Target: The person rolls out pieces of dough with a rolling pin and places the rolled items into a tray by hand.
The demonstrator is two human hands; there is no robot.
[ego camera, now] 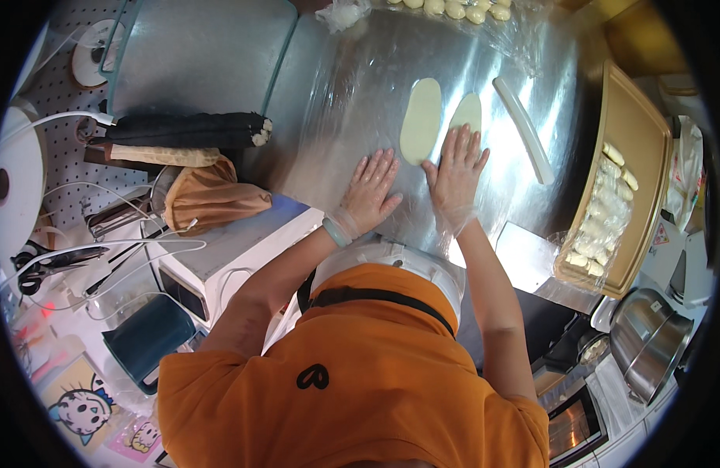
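Observation:
My right hand (458, 167), in a clear plastic glove, lies palm down over the near end of a flat dough oval (467, 110), its fingers spread. The part of the dough beneath that hand is hidden. Just left of it, a longer flattened dough oval (421, 121) rests on the stainless steel worktop (360, 99). My left hand (368, 190), also gloved, is held flat by the worktop's near edge, thumb apart, with nothing in it. To the right of the dough lies a slim white rolling pin (524, 130), slanted.
Round dough balls (453, 9) sit under plastic film at the far edge. A tan tray (644, 158) on the right holds film-covered dough pieces (607, 205). Steel bowls (646, 345) stand below it. At left are a cutting board (199, 52), a brown cloth bag (210, 199) and scissors (44, 266).

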